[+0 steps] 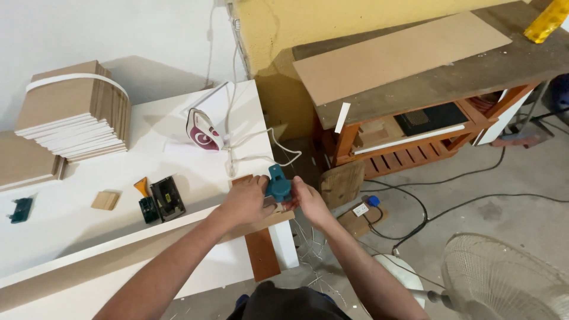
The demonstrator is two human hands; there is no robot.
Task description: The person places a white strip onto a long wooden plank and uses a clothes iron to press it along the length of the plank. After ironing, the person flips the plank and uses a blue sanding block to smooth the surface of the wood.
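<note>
My left hand [246, 200] and my right hand [309, 203] both grip a small teal tool [277, 184], one on each side of it, fingers curled around its body; the tool sits at the end of a long pale board [118, 252] that runs along the near edge of the white worktop [77, 219]; under that end a brown wooden strip [261, 252] hangs down past the worktop's edge. Just beyond my hands a clothes iron [203, 131] stands upright on the worktop; its white cord [261, 155] loops down close to the tool, lying between the iron and my fingers. To the left of my left hand lie a dark flat tool [166, 198] with an orange scraper [141, 187] beside it, a small wooden block [105, 200], and further off a little dark green tool [21, 209]; a banded stack of boards [74, 109] rests at the back. To my right stands a wooden bench [438, 89] with a brown sheet [397, 53] on top; black cables [450, 204] trail across the floor; a fan [504, 278] sits near my right elbow.
</note>
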